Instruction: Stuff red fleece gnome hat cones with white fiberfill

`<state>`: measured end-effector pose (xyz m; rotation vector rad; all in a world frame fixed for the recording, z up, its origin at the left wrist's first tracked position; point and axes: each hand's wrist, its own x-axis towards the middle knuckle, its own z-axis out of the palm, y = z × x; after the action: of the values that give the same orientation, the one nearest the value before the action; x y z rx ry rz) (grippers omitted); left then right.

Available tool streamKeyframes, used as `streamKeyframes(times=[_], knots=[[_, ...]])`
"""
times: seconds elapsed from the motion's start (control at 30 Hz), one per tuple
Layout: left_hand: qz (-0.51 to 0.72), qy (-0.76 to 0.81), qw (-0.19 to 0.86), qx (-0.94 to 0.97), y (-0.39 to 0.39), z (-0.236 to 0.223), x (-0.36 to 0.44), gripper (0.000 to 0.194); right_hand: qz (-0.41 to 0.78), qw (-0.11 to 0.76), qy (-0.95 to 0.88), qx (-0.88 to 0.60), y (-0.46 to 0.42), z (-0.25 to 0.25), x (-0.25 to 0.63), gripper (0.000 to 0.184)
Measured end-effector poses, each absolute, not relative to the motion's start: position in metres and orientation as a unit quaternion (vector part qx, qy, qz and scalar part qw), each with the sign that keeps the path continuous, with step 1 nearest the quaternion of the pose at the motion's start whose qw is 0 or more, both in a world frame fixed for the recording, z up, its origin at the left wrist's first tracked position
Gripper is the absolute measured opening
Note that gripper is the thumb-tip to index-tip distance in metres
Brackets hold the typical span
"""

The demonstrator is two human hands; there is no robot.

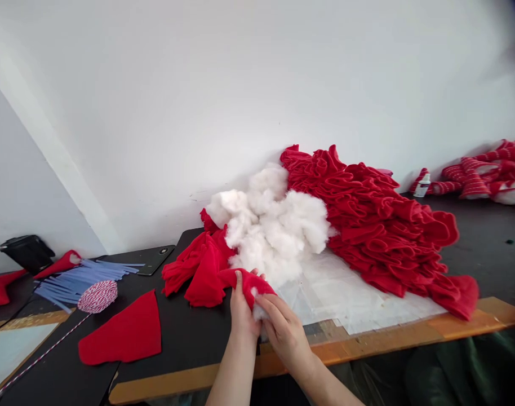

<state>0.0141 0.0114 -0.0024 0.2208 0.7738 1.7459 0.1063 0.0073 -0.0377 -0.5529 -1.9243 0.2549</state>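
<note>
Near the front edge of the table, my left hand [242,307] is closed round a red fabric piece [236,278] that looks like a sewn pouch. My right hand [285,327] pinches a small tuft of white stuffing [261,307] at the mouth of the fabric; the fingertips are partly hidden. Just beyond my hands lies a big heap of fluffy white stuffing [278,225]. Several red fabric pieces [204,270] lie bunched to the left of the heap. A flat red piece [124,332] rests farther left on the black table.
A large pile of red fabric pieces [384,225] sits at the right on clear plastic sheeting [359,299]. At left are red-and-white twine [97,296], blue strips [67,285] and a phone [156,260]. A small bottle [422,185] and striped stuffed pieces [477,175] stand against the wall.
</note>
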Motion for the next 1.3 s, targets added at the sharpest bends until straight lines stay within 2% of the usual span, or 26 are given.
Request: streamKeyframes(times=[0.17, 0.27, 0.43, 0.57, 0.67, 0.77, 0.87, 1.03, 1.17, 1.23, 1.3], knots=[[0.737, 0.312, 0.592, 0.095, 0.006, -0.005, 0.012, 0.036, 0.056, 0.488, -0.856, -0.164, 0.016, -0.047, 0.106, 0.041], [0.745, 0.315, 0.573, 0.132, 0.002, -0.007, 0.023, 0.033, 0.049, 0.459, -0.871, -0.169, 0.028, -0.039, 0.102, 0.036], [0.735, 0.328, 0.58, 0.127, 0.001, -0.009, 0.039, 0.036, 0.124, 0.545, -0.785, -0.267, 0.038, -0.026, 0.099, 0.021], [0.747, 0.325, 0.575, 0.078, 0.008, -0.006, 0.035, 0.025, 0.127, 0.616, -0.69, -0.358, 0.03, -0.031, 0.103, 0.016], [0.744, 0.322, 0.582, 0.068, 0.01, -0.005, 0.025, 0.025, 0.131, 0.6, -0.714, -0.336, 0.019, -0.045, 0.109, 0.015], [0.734, 0.332, 0.585, 0.096, 0.006, -0.009, 0.019, 0.03, 0.072, 0.522, -0.811, -0.255, 0.012, -0.059, 0.113, 0.03], [0.721, 0.332, 0.588, 0.154, -0.002, -0.014, 0.024, 0.033, 0.038, 0.487, -0.849, -0.202, 0.014, -0.059, 0.114, 0.031], [0.711, 0.317, 0.611, 0.146, -0.011, -0.014, 0.038, 0.039, 0.078, 0.535, -0.817, -0.201, 0.025, -0.036, 0.11, 0.029], [0.714, 0.328, 0.607, 0.12, -0.013, -0.012, 0.036, 0.033, 0.078, 0.59, -0.751, -0.286, 0.022, -0.035, 0.113, 0.039], [0.709, 0.331, 0.605, 0.146, -0.014, -0.012, 0.032, 0.034, 0.057, 0.596, -0.727, -0.336, 0.02, -0.037, 0.118, 0.046], [0.684, 0.343, 0.615, 0.192, -0.016, -0.012, 0.03, 0.039, 0.073, 0.567, -0.735, -0.365, 0.022, -0.035, 0.123, 0.046]])
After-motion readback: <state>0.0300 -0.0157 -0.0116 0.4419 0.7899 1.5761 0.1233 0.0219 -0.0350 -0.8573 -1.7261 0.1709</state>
